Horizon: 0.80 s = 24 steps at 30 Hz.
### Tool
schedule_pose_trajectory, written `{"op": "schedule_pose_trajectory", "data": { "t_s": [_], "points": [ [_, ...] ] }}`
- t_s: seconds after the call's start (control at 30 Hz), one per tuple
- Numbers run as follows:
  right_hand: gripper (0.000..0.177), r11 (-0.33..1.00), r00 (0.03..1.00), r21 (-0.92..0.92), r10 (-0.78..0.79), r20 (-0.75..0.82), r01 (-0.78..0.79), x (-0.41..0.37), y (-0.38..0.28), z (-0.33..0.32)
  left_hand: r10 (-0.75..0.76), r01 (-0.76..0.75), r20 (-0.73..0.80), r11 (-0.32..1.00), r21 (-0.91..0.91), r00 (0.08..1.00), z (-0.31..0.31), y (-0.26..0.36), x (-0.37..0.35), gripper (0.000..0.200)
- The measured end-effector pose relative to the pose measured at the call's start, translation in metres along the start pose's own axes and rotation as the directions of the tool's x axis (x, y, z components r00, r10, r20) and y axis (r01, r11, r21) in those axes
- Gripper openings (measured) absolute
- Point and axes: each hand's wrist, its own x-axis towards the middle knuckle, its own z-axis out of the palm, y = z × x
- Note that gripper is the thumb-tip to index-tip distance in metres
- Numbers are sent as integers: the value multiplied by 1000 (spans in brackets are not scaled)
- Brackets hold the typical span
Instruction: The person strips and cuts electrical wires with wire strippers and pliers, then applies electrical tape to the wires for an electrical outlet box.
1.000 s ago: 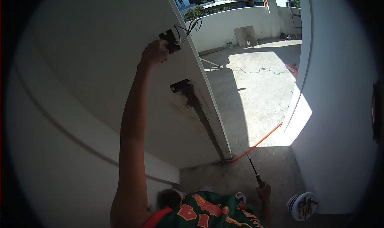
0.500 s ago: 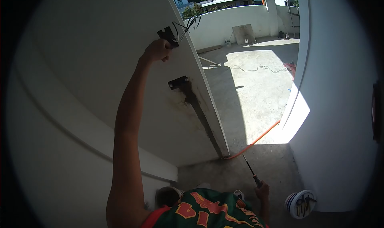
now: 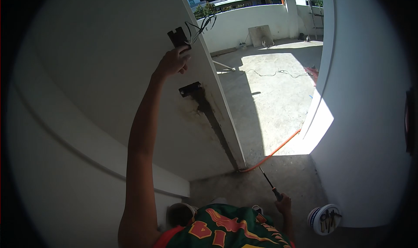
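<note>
My left hand (image 3: 173, 62) is raised to the wall, its fingers apart and a fingertip at the lower edge of a dark upper wall box (image 3: 177, 36). Loose wires (image 3: 201, 29) stick out of that box. Below, a second wall box (image 3: 190, 90) sits at the top of a dark, rough channel (image 3: 214, 124) that runs down to the floor. Low at my side, my right hand (image 3: 284, 203) is closed around the handle of a long screwdriver (image 3: 269, 179). Its shaft points forward, the tip close to an orange tube (image 3: 278, 149) in this view.
A white bucket (image 3: 314, 222) with several tools across its top stands at my lower right. Another bucket (image 3: 185, 211) is partly hidden by my body. The doorway opens onto a sunlit concrete floor (image 3: 283, 104) with a cable, and a board (image 3: 261, 35) leans on the far wall.
My left hand has slid down from over the upper box to its lower edge, and the fingers have loosened. The right hand still holds the screwdriver low. The view has shifted slightly.
</note>
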Motion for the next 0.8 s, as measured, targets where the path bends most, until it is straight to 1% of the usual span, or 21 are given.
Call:
{"op": "schedule_pose_trajectory", "data": {
  "t_s": [0.07,0.1,0.13,0.17,0.2,0.23,0.27,0.3,0.33,0.37,0.4,0.43,0.53,0.63,0.67,0.73,0.8],
  "points": [
    [25,998,1000,-58,-28,10,29,5,-3,-1,41,-41,-1,999,12,999,4,3,9,35],
    [24,998,999,-55,-38,35,40,4,-3,0,43,-43,-11,997,57,999,5,1,12,36],
    [23,999,1000,-36,-1,28,2,2,-12,-9,121,-119,-26,990,80,992,11,-18,27,41],
    [23,1000,998,-2,-8,60,9,-2,-19,-17,82,-81,-19,995,60,996,18,-19,30,49],
    [24,1000,998,-8,3,61,-3,-7,-27,-23,37,-35,-34,998,53,999,24,-26,36,59],
    [25,996,994,84,30,106,-39,-4,-21,-18,-15,15,2,999,-37,1000,26,-29,37,63],
    [26,997,989,38,64,132,-69,-8,-25,-21,-96,94,-11,988,-122,995,31,-45,48,65],
    [26,997,989,29,73,125,-78,-13,-21,-18,-36,37,13,997,-68,999,24,-91,86,61],
    [27,996,988,38,80,129,-86,-19,-18,-17,42,-41,16,999,-33,999,24,-98,110,55],
    [28,993,975,14,111,192,-116,-22,-17,-20,110,-109,18,994,-24,994,30,-86,113,49],
    [28,988,978,26,148,149,-154,-33,-13,-21,150,-151,-6,988,-16,989,25,-87,108,44],
    [28,987,982,31,150,119,-155,-33,-13,-15,181,-181,-7,984,-7,984,19,-82,102,39],
    [27,968,981,157,191,42,-195,-52,7,3,212,-212,-2,977,-6,977,9,-73,87,33],
    [29,946,959,162,278,43,-282,-81,14,-2,270,-273,57,961,41,961,19,-55,70,29],
    [29,941,954,160,296,38,-299,-89,17,-1,349,-353,55,926,135,936,13,-67,84,28],
    [29,933,944,150,328,20,-327,-101,25,0,498,-492,65,812,313,864,-2,-104,125,27],
    [29,921,936,178,353,0,-347,-109,37,7,456,-438,-7,860,262,890,1,-100,121,28]
  ]
}}
